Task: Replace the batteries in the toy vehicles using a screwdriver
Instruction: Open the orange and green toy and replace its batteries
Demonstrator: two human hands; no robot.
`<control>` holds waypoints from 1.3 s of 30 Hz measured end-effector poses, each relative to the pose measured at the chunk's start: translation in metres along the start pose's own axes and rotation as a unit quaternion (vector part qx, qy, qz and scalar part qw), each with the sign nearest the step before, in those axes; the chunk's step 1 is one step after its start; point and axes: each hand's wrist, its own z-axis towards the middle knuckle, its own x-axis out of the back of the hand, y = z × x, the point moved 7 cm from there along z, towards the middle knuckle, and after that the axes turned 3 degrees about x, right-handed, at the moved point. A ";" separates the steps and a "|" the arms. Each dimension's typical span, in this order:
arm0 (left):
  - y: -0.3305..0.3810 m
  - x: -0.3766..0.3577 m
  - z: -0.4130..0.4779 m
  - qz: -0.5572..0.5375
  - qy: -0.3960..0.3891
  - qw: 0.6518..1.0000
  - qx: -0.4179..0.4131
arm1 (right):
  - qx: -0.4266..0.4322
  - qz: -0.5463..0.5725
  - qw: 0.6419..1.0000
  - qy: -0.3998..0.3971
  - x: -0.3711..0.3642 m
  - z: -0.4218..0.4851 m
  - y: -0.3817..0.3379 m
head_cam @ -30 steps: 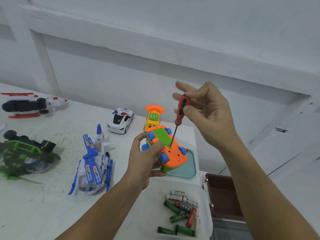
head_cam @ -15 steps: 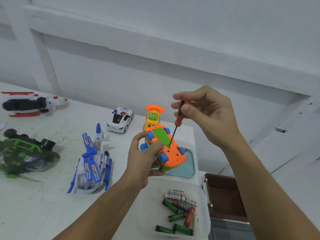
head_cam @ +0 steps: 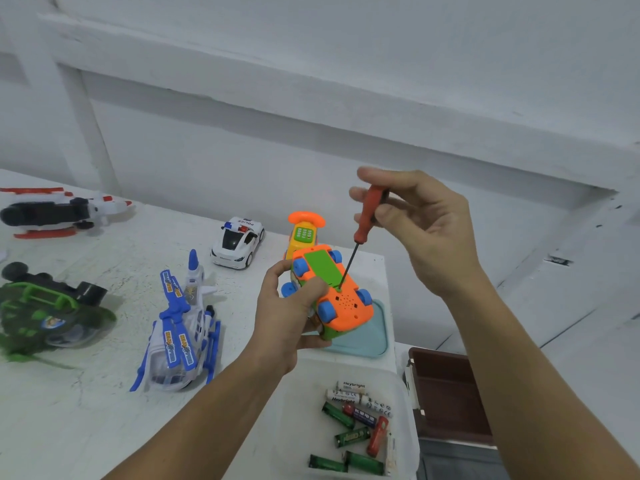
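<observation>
Right grip (head_cam: 433,233) pinches the screwdriver (head_cam: 367,220), tip on the upturned orange toy car (head_cam: 346,306), which left grip (head_cam: 284,323) clasps above the table (head_cam: 86,410).

Batteries (head_cam: 353,437) lie in the tub (head_cam: 300,420), right of the helicopter (head_cam: 180,336), before the tray (head_cam: 378,339).

White wall (head_cam: 346,64); white table (head_cam: 69,427)

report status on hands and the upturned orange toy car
Left hand grips upturned orange plastic toy car with blue wheels. Right hand pinches red-handled screwdriver, tip at edge of green battery cover, cover closed. Nothing blocking the tip.
</observation>
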 end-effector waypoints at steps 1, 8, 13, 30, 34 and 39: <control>0.001 0.000 0.000 -0.001 0.002 1.000 -0.001 | -0.003 -0.001 1.000 0.004 0.001 0.000 0.000; -0.001 0.000 0.001 0.002 0.009 1.000 -0.002 | 0.023 -0.099 0.995 0.024 0.000 0.004 -0.008; -0.002 0.000 0.000 0.002 0.004 1.000 -0.008 | -0.002 -0.012 1.000 -0.011 -0.002 -0.001 -0.002; -0.003 -0.004 0.000 0.003 0.015 1.000 -0.009 | -0.008 0.026 0.998 0.053 0.014 -0.007 0.002; -0.007 -0.005 0.000 0.005 0.021 1.000 -0.003 | -0.008 -0.019 0.998 0.054 0.014 -0.005 -0.002; -0.005 -0.005 0.001 0.004 0.033 0.999 -0.013 | -0.026 0.036 0.999 0.012 0.013 -0.011 0.004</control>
